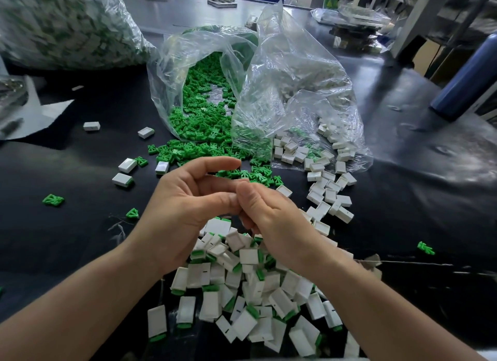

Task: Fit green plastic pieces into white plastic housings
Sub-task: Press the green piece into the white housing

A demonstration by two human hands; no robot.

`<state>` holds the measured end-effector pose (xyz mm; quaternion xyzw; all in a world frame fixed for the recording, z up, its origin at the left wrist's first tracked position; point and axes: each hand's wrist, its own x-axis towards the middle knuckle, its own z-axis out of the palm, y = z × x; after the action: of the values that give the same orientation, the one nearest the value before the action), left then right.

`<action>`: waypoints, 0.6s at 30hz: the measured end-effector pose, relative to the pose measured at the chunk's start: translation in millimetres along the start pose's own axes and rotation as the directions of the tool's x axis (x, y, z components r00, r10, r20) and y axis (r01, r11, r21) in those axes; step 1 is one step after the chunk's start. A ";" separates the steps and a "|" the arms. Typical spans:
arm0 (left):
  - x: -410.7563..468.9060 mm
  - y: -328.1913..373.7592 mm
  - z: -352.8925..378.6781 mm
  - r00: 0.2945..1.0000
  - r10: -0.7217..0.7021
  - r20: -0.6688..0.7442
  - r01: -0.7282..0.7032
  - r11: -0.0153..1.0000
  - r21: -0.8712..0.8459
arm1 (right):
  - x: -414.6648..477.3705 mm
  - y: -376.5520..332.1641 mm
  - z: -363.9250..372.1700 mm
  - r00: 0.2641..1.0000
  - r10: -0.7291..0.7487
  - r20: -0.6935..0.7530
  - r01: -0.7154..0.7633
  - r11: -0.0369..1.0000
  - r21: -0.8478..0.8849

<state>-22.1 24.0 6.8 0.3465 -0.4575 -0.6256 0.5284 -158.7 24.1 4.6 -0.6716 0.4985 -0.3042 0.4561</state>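
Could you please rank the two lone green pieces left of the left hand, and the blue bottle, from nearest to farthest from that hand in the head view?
1. Inner green piece: just left of the left hand, near the wrist.
2. Outer green piece: clearly farther out to the left.
3. Blue bottle: far off at the right edge.

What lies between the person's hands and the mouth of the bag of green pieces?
Head view: loose green pieces spilled from the bag lie on the black table, just beyond the left hand and right hand.
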 end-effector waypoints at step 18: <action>-0.8 -1.1 -0.7 1.000 -0.009 -0.020 0.008 0.999 -0.035 | -3.1 0.2 3.8 1.000 -0.014 -0.004 0.013 0.994 -0.105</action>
<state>-21.7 24.7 5.5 0.3456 -0.4398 -0.6321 0.5363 -156.5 28.2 3.0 -0.6972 0.5103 -0.2824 0.4169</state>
